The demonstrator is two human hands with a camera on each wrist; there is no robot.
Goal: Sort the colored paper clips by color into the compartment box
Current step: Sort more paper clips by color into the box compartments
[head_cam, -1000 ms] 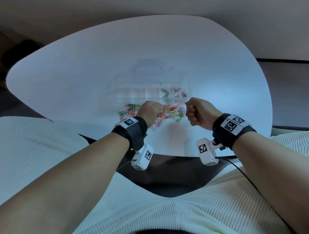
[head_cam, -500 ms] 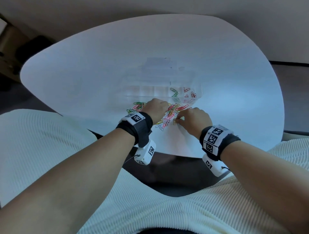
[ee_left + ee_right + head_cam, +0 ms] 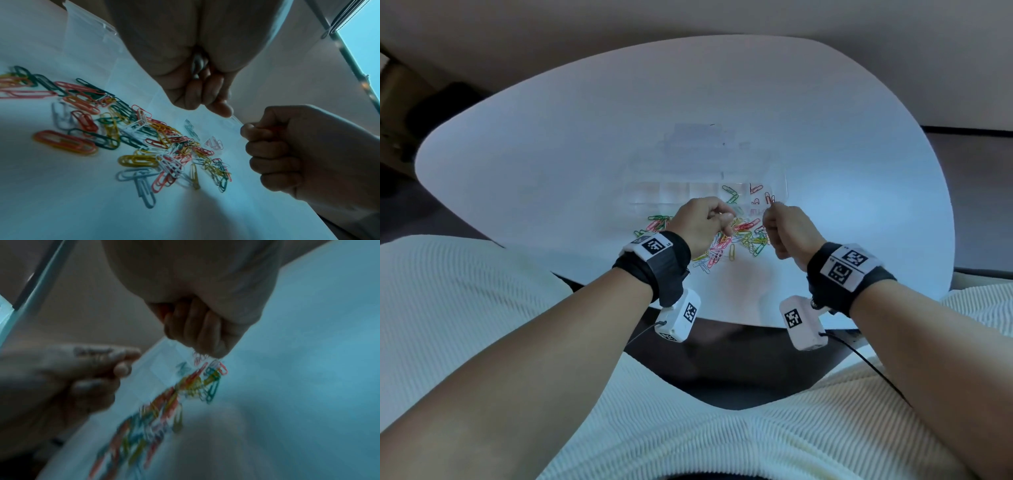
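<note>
A pile of mixed coloured paper clips (image 3: pixel 729 245) lies on the white table (image 3: pixel 585 154), just in front of the clear compartment box (image 3: pixel 654 192). Inside the box, green clips (image 3: pixel 731 196) fill one compartment and red clips (image 3: pixel 765 198) the one to its right. Both hands hover above the pile. My left hand (image 3: pixel 722 219) is curled, with something pale, probably white clips (image 3: pixel 198 63), tucked in the palm. My right hand (image 3: pixel 770 222) is a fist holding red clips (image 3: pixel 275 129), close to the box's red compartment. The right wrist view is blurred.
The table's near edge (image 3: pixel 722 318) runs just below the wrists, with a dark gap and a lap in cream ribbed cloth beneath. The box's left compartments look bare. A wall and a window frame (image 3: pixel 349 56) lie beyond.
The right hand, which was down picking at the pile half a second ago, has lifted into a fist near the box. The left hand has also risen off the pile.
</note>
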